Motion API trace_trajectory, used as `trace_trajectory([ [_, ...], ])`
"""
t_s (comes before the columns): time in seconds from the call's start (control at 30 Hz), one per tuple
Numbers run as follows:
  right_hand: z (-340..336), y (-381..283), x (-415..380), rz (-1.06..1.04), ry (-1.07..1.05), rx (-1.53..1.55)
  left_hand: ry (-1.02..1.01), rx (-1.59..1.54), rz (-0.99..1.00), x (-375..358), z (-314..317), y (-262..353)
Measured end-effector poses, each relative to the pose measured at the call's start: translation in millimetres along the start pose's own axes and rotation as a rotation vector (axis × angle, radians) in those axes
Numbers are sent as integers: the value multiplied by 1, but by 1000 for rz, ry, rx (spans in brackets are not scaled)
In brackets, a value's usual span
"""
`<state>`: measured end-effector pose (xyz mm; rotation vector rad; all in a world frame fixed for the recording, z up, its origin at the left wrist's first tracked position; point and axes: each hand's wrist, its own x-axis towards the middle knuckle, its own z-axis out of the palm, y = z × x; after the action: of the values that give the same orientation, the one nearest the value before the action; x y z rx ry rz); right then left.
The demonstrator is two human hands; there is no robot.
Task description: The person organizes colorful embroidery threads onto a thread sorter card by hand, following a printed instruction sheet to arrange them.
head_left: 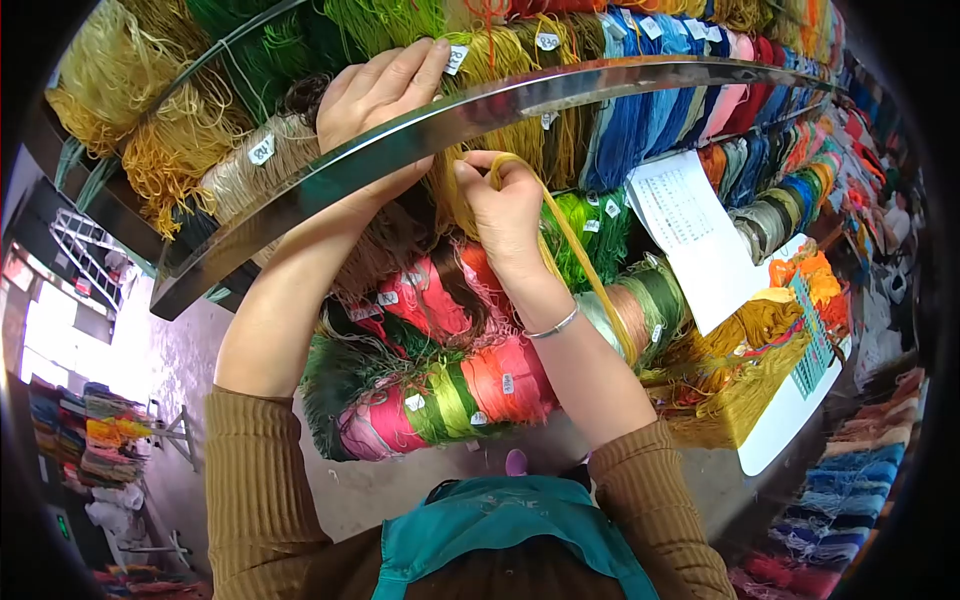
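Observation:
My left hand point(378, 98) reaches behind the curved metal bar point(480, 108) and lies on the hung yarn, its fingers stretched out, with the tips beside a white paper tag point(455, 59). Below the bar, my right hand point(508, 215) is closed on mustard-yellow yarn point(580, 255). That yarn loops over the fingers and trails down past the wrist. More mustard hanks point(452, 195) hang just left of the right hand. Bright green hanks point(570, 235) hang to its right.
Pink, red and green hanks point(490, 385) cover a lower rail in front of me. At the right are a printed sheet point(675, 215), a white board point(765, 440) and loose golden yarn point(750, 385). Blue hanks point(655, 125) hang beyond. More yarn point(840, 495) lies at far right.

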<state>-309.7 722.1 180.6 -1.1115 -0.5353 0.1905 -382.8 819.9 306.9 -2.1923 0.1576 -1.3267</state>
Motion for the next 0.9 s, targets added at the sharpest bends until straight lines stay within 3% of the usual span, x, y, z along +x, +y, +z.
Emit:
trace_trajectory([
  [0.23, 2, -3, -6, 20, 10, -106, 2, -4, -5, 0, 0, 1],
  [0.3, -4, -6, -9, -176, 92, -109, 2, -6, -5, 0, 0, 0],
  [0.33, -10, -7, -11, -78, 70, 27, 6, -3, -2, 0, 1, 0],
  [0.47, -24, -13, -15, -116, 51, 167, 12, 1, -12, 1, -1, 2],
  [0.67, -39, -26, -18, 173, -136, 431, 22, 38, 22, -1, 3, -2],
  [0.9, -52, -26, -19, 37, -135, 286, 17, 33, 8, -1, 3, -2],
])
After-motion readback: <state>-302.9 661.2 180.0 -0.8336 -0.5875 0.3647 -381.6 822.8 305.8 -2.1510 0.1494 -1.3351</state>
